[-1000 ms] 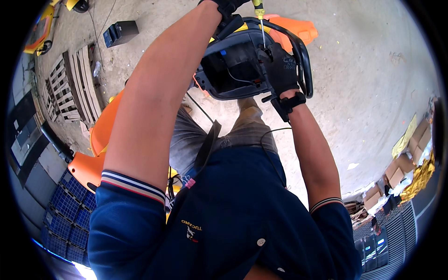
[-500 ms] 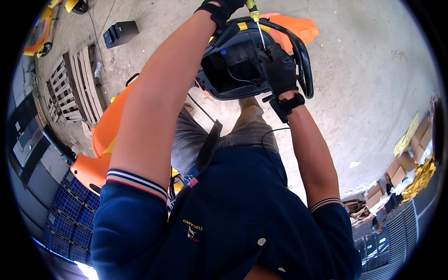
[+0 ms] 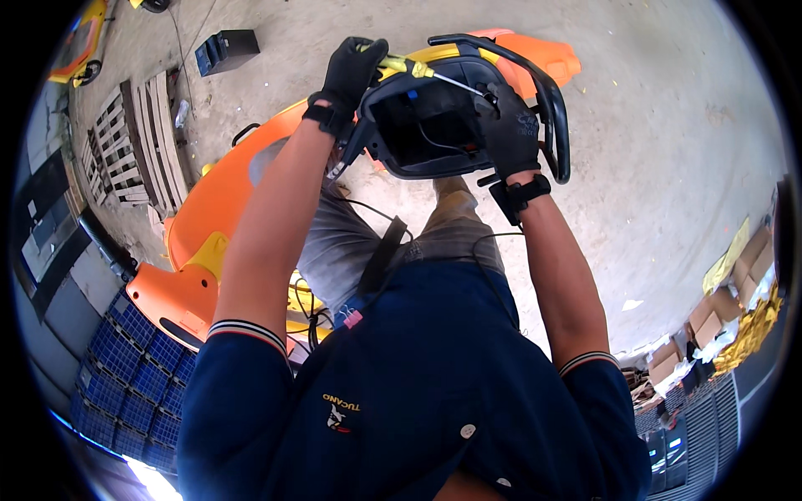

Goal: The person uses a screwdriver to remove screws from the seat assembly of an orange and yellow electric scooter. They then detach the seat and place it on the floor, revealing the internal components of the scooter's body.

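Here, the orange scooter (image 3: 205, 200) spreads before me, its black tub (image 3: 434, 174) open. A black rail (image 3: 558, 125) bends round the tub's right edge. There sits my right hand (image 3: 511, 129), its hold I cannot tell. Near the far left corner, my left hand (image 3: 351, 71) grips the yellow screwdriver (image 3: 420, 70), shaft slanting toward my right fingers.

Screwdriver (image 3: 422, 71) grip end partly hidden in left hand (image 3: 355, 68), tip contact near right hand (image 3: 511, 129) at black compartment's (image 3: 434, 174) right edge too small to tell, right fingertips lost black-on-black, interior too dark.
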A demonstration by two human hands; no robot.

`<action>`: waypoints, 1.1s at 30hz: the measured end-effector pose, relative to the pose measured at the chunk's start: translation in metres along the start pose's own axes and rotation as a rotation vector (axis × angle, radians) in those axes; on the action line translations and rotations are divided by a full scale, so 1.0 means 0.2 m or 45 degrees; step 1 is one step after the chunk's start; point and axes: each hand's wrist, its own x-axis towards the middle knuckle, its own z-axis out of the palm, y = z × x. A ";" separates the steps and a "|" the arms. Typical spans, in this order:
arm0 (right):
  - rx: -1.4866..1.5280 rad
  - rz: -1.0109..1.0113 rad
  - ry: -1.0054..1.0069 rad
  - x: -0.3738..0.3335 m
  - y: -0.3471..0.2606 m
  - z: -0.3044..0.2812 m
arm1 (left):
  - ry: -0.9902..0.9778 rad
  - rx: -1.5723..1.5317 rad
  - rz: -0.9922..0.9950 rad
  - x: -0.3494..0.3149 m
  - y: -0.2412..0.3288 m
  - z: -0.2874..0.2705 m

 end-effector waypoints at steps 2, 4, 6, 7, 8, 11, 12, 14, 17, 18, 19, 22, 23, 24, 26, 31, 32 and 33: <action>0.047 0.020 0.026 -0.01 0.00 -0.01 | -0.156 0.062 -0.151 -0.09 -0.10 -0.09; 0.024 0.043 0.020 -0.01 0.01 -0.01 | -0.428 0.358 -0.056 -0.19 -0.25 -0.14; 0.031 0.074 -0.011 -0.01 0.03 -0.01 | -0.626 0.256 -0.378 -0.34 -0.25 -0.10; 0.049 0.093 -0.039 -0.01 0.04 -0.03 | -0.714 0.305 -0.356 -0.38 -0.28 -0.07; 0.066 0.110 -0.072 -0.01 0.03 -0.04 | -0.799 0.350 -0.335 -0.41 -0.32 -0.05; 0.146 0.077 -0.107 0.00 0.03 -0.07 | -0.892 -0.006 -0.646 -0.48 -0.45 0.01; 0.146 0.094 -0.121 0.00 0.02 -0.08 | -0.890 -0.136 -0.680 -0.50 -0.51 0.04; 0.143 0.131 -0.143 0.01 0.01 -0.09 | -0.954 -0.240 -0.690 -0.51 -0.59 0.11; 0.167 0.104 -0.088 -0.01 0.05 -0.06 | -0.985 -0.078 -0.508 -0.53 -0.62 0.24; 0.199 0.110 -0.081 -0.01 0.05 -0.05 | -0.996 -0.016 -0.341 -0.55 -0.63 0.28; 0.226 0.121 -0.070 -0.02 0.06 -0.04 | -1.042 0.096 -0.206 -0.54 -0.63 0.32; 0.240 0.151 -0.083 -0.01 0.08 -0.03 | -1.122 -0.340 -0.492 -0.58 -0.57 0.45; 0.232 0.163 -0.095 -0.01 0.09 -0.03 | -1.127 -0.327 -0.553 -0.59 -0.51 0.47; 0.215 0.163 -0.097 -0.01 0.10 -0.03 | -1.144 -0.207 -0.439 -0.59 -0.51 0.50; 0.189 0.153 -0.104 0.00 0.10 -0.02 | -1.157 0.036 -0.206 -0.58 -0.53 0.53; 0.295 0.184 -0.103 0.00 0.04 -0.01 | -1.139 0.136 -0.255 -0.54 -0.69 0.52; 0.311 0.167 -0.091 0.00 0.04 -0.01 | -1.126 0.112 -0.226 -0.53 -0.71 0.50; 0.241 0.171 -0.072 0.01 0.04 -0.01 | -1.116 0.143 -0.234 -0.53 -0.74 0.49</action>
